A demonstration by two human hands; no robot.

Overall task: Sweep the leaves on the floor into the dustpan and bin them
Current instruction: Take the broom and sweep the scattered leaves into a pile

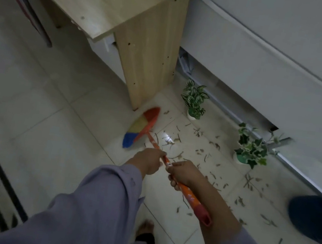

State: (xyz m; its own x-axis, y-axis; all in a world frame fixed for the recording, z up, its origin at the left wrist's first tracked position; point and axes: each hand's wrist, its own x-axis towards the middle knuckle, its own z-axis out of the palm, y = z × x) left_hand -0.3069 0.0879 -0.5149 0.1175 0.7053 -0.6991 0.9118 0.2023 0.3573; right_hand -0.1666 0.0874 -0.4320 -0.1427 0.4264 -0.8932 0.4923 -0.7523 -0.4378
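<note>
Leaves lie scattered over the white tile floor, between two small potted plants and the person. Both hands grip the orange broom handle: left hand farther down it, right hand nearer the end. Broom head rests by the wooden table leg.

A: What is the broom showing?
B: Its bristles are showing orange, yellow and blue bands; its handle is showing orange with pale marks and a red end.
A: At two o'clock?
B: One plant is showing green-and-white stripes in a white pot; another is showing dark, pale-edged foliage in a green pot.
A: The floor?
B: White tiles, carrying dull brown-green leaves.
</note>
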